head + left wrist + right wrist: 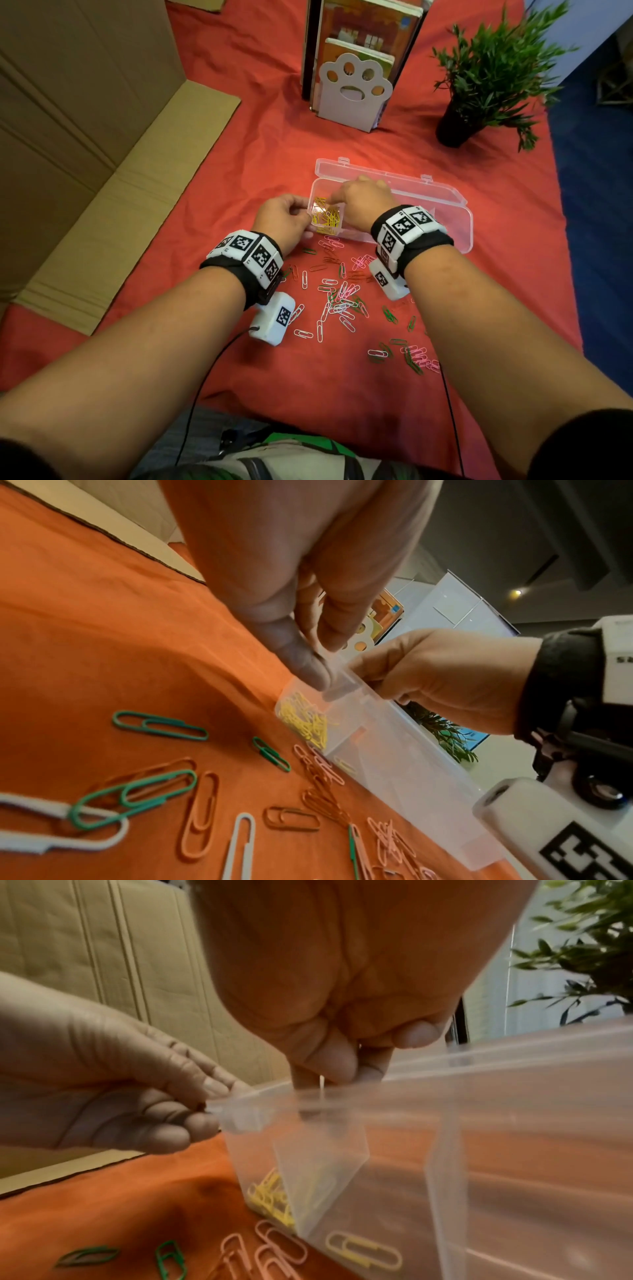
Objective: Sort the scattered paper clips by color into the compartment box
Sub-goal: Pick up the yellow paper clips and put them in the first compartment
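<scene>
A clear compartment box lies on the red cloth with its lid folded back. Its leftmost compartment holds several yellow clips. My left hand pinches the box's left corner between thumb and fingers. Over that same compartment, my right hand pinches a thin pale clip, seen edge-on, its colour unclear. A clear divider leans tilted inside the box, and one yellow clip lies beyond it. Green, pink, white and red clips lie scattered in front of the box.
A big cardboard box lines the left side. A paw-shaped book holder and a potted plant stand behind the compartment box. The cloth's right edge drops to a blue floor. More pink and green clips lie near my right forearm.
</scene>
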A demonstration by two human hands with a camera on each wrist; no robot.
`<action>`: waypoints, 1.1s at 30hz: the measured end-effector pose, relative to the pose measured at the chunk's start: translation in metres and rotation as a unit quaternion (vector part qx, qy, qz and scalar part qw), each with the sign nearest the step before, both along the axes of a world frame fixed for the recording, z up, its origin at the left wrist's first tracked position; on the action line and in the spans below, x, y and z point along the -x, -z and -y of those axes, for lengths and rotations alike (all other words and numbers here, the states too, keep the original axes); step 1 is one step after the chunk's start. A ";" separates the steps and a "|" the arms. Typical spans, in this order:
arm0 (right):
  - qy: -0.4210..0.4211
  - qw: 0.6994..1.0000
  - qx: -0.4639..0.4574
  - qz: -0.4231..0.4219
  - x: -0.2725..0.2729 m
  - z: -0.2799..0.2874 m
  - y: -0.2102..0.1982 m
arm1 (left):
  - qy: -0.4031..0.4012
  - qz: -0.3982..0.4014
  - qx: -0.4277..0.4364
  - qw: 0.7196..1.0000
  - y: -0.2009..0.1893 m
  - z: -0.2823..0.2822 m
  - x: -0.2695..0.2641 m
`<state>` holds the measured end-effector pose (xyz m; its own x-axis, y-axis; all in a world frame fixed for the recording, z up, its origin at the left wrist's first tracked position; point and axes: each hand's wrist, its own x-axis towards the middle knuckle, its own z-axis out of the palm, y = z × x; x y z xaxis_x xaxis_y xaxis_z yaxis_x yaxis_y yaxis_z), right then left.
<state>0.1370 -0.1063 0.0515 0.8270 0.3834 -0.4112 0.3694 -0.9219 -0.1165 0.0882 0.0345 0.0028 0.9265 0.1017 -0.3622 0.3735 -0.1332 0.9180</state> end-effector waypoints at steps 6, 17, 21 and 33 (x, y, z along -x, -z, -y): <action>-0.069 0.996 0.062 0.008 0.012 -0.002 -0.005 | -0.018 0.019 0.027 0.999 0.005 0.002 0.008; -0.056 0.993 0.087 -0.060 0.012 -0.012 0.005 | -0.033 0.028 0.026 0.999 0.006 0.004 0.011; 0.060 0.993 -0.065 -0.076 0.009 0.001 -0.006 | -0.029 0.027 0.024 0.999 0.008 0.003 0.013; -0.085 0.993 0.074 0.037 0.026 -0.018 -0.003 | -0.025 0.045 0.036 0.998 0.007 0.003 0.024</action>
<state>0.1114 -0.0880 0.0546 0.7853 0.4602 -0.4141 0.5239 -0.8504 0.0485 0.0638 0.0315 -0.0039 0.9497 0.1260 -0.2866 0.2945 -0.0490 0.9544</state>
